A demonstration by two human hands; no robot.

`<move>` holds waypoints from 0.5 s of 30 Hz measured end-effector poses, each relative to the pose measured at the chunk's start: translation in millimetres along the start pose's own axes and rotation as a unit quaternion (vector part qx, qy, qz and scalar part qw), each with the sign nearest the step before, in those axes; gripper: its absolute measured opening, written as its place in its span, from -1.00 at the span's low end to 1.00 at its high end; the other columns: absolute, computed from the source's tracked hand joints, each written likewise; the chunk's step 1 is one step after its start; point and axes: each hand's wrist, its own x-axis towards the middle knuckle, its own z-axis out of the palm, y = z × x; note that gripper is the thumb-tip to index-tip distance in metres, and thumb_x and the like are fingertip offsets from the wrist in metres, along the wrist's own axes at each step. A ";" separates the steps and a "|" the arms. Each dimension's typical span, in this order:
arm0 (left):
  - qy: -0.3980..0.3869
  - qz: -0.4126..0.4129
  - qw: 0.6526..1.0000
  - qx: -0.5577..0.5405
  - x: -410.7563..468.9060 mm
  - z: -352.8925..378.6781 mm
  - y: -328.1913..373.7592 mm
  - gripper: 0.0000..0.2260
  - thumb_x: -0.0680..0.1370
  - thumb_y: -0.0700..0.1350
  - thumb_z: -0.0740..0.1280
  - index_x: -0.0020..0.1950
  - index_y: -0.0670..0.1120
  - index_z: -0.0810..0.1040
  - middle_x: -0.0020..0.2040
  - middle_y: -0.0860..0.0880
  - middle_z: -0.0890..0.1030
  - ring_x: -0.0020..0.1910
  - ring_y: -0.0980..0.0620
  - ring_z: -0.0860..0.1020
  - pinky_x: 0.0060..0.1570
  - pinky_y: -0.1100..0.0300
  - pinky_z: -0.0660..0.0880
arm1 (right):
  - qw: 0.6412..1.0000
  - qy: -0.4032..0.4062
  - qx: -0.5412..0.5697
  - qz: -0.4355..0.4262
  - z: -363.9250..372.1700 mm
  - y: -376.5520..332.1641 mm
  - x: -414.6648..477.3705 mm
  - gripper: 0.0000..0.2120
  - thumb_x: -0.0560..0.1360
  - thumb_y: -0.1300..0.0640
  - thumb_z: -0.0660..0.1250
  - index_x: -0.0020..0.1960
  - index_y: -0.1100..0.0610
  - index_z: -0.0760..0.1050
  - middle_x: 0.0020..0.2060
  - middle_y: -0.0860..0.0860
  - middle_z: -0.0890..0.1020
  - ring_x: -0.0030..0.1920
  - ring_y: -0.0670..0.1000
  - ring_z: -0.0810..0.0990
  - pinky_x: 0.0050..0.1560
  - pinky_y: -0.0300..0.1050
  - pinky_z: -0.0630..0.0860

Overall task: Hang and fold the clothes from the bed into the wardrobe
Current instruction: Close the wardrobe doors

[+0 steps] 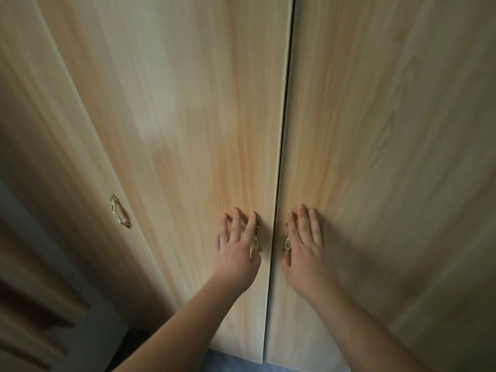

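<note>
The light wood wardrobe fills the view, its two middle doors closed with a thin dark gap between them. My left hand (237, 249) lies flat on the left door (174, 116), fingers straight and spread, right beside that door's brass handle (255, 241). My right hand (304, 245) presses flat on the right door (389, 130), fingers straight, partly covering its brass handle (287, 242). No clothes and no bed are in view.
A third wardrobe door (53, 157) stands at the left with its own brass handle (120, 212). Dark slatted wood (29, 318) sits at the lower left. A strip of blue floor (236, 363) shows under the doors.
</note>
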 end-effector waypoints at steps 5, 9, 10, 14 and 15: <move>0.034 -0.004 0.999 -0.001 10.1 18.3 1.3 -0.23 0.60 0.09 0.19 0.56 0.24 -0.35 0.59 0.01 -0.38 0.55 -0.15 -0.41 0.55 -0.12 -0.12 | 0.998 0.045 -0.038 -0.038 30.1 12.4 -3.8 -0.20 0.51 -0.01 0.28 0.62 0.13 -0.03 0.61 0.08 -0.04 0.59 0.22 -0.07 0.52 0.32 -0.02; 0.060 -0.002 0.998 -0.019 18.0 31.2 1.5 -0.22 0.60 0.07 0.21 0.57 0.23 -0.32 0.55 0.02 -0.43 0.55 -0.16 -0.41 0.54 -0.12 -0.13 | 0.996 0.071 -0.043 -0.040 45.0 13.9 -1.5 -0.16 0.47 0.01 0.29 0.62 0.13 -0.05 0.61 0.09 -0.03 0.59 0.24 -0.06 0.52 0.34 -0.07; 0.065 -0.001 0.998 -0.020 19.3 33.7 1.4 -0.23 0.60 0.05 0.21 0.58 0.21 -0.31 0.56 0.01 -0.42 0.55 -0.18 -0.39 0.54 -0.13 -0.12 | 0.995 0.077 -0.046 -0.044 47.4 14.5 -1.2 -0.16 0.46 0.01 0.29 0.62 0.14 -0.04 0.61 0.09 -0.02 0.59 0.24 -0.05 0.51 0.35 -0.05; 0.059 -0.003 0.998 -0.022 20.4 37.5 -2.4 -0.24 0.61 0.08 0.19 0.57 0.23 -0.34 0.55 0.04 -0.45 0.54 -0.14 -0.42 0.53 -0.10 -0.18 | 0.992 0.096 -0.055 -0.054 51.1 16.0 -2.1 -0.16 0.45 0.01 0.29 0.62 0.15 -0.02 0.61 0.10 0.01 0.58 0.25 -0.03 0.49 0.36 0.04; 0.057 -0.003 0.998 -0.023 20.3 37.2 -3.4 -0.24 0.61 0.08 0.19 0.57 0.25 -0.34 0.55 0.05 -0.46 0.54 -0.13 -0.42 0.53 -0.09 -0.18 | 0.993 0.087 -0.055 -0.055 51.7 15.4 -2.1 -0.13 0.44 -0.01 0.31 0.62 0.15 -0.04 0.61 0.10 0.00 0.58 0.25 -0.04 0.50 0.36 0.02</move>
